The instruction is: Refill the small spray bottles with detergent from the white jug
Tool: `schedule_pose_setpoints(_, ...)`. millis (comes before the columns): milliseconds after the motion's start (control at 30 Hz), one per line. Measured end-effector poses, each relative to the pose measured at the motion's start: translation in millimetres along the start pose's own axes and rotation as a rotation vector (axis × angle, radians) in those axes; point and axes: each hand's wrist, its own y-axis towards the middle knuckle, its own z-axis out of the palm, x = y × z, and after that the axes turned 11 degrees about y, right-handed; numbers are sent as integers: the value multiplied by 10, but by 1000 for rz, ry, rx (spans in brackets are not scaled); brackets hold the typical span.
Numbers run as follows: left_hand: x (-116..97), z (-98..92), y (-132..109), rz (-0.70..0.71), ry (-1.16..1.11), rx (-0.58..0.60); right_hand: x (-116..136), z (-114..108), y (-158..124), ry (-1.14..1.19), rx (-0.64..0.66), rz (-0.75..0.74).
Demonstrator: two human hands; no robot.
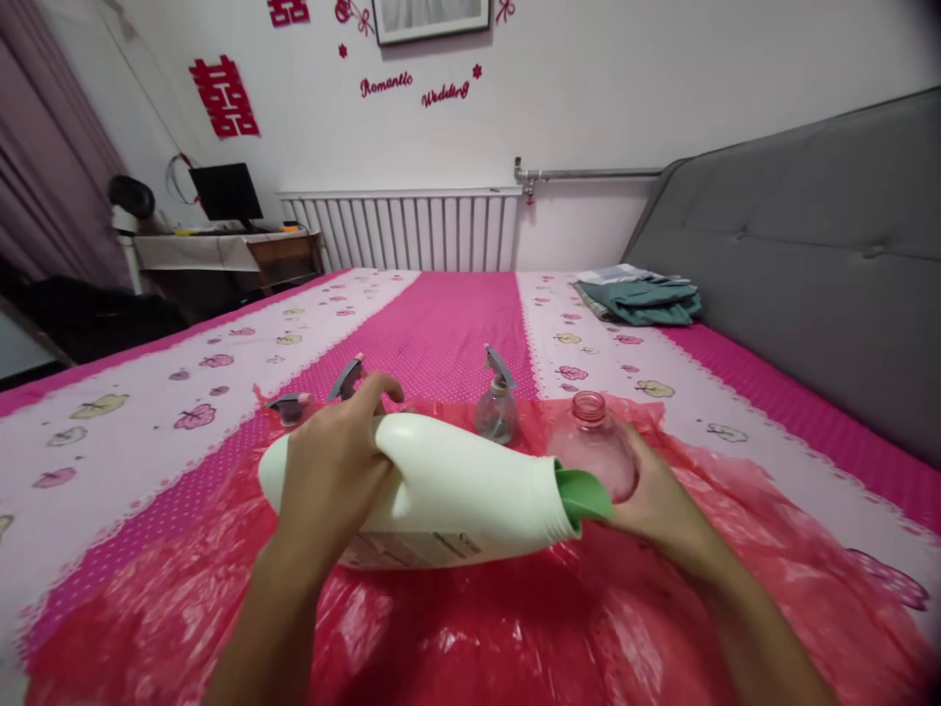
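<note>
The left hand (330, 466) grips the white jug (470, 480) by its handle, holding it on its side above the red sheet (448, 637). The jug's open mouth faces right, and a green spout (584, 495) juts from it. The right hand (654, 495) is wrapped around a clear bottle (594, 453), uncapped and roughly upright. The spout overlaps the bottle's lower part in view; whether they touch, I cannot tell.

Behind the jug, a spray bottle (497, 417) stands on the sheet, and two spray heads (347, 378) lie beyond the left hand. The sheet covers the near part of the bed (463, 319). Folded clothes (639, 297) lie by the grey headboard (809, 216).
</note>
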Motion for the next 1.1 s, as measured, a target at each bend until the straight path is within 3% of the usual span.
schedule_pose_setpoints(233,-13,-120,-155,-8,76,22,-77,-85,-59,-21,-41,4)
schedule_pose_setpoints(433,90,-218,-222,-41,218,26,6,-123,-77,-97,-52,-44)
schedule_pose_setpoints(633,101,-79,-200,14,349,98,101,-157,-55,-201,-64,-44)
schedule_pose_setpoints(967,-19,62,-213,38,406,233,-41,-324,-126,-397,-48,-132)
schedule_pose_setpoints(1100,-47,109,-216,45,432,236,-93,-351,-148,-442,-7,-161)
